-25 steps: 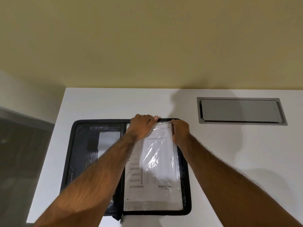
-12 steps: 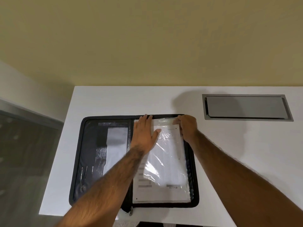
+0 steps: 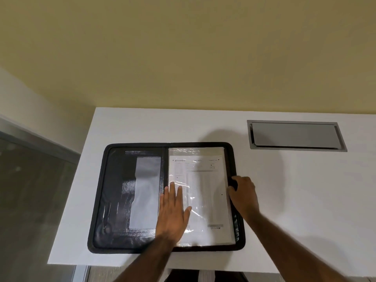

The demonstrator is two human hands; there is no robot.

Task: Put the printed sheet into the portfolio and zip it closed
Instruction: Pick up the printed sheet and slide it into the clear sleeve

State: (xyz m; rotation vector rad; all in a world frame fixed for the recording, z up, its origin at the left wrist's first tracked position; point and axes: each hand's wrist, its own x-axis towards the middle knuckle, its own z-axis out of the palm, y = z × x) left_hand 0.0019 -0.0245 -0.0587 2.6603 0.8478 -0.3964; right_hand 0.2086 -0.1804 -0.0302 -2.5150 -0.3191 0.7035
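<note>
The portfolio (image 3: pixel 114 200) lies opened flat in the lower middle of the frame. It is black, with rounded corners and a padded rim running all round it, and it is not zipped. Its left half shows glossy dark pockets and a tall pale grey panel (image 3: pixel 145 192). Its right half holds the printed sheet (image 3: pixel 203 176), a white page with a header line, faint columns of small text and a grey strip near its lower right corner. The sheet sits under a clear plastic sleeve (image 3: pixel 195 151) that wrinkles and catches the light. The left hand (image 3: pixel 173 214) lies flat on the sleeve just right of the spine, fingers straight and together, pressing down and grasping nothing. The right hand (image 3: pixel 244 194) is at the portfolio's right edge with its fingers curled. It seems to grip the rim there, though whether it also catches the sleeve's edge is hard to tell. The portfolio rests on a white table (image 3: pixel 295 190), near its left end. A grey rectangular hatch (image 3: pixel 295 135) is set flush into the table at the right of the frame. A plain yellowish wall (image 3: pixel 183 58) fills the upper half, and a dark panel with a metal frame (image 3: pixel 30 200) stands at the far left.
</note>
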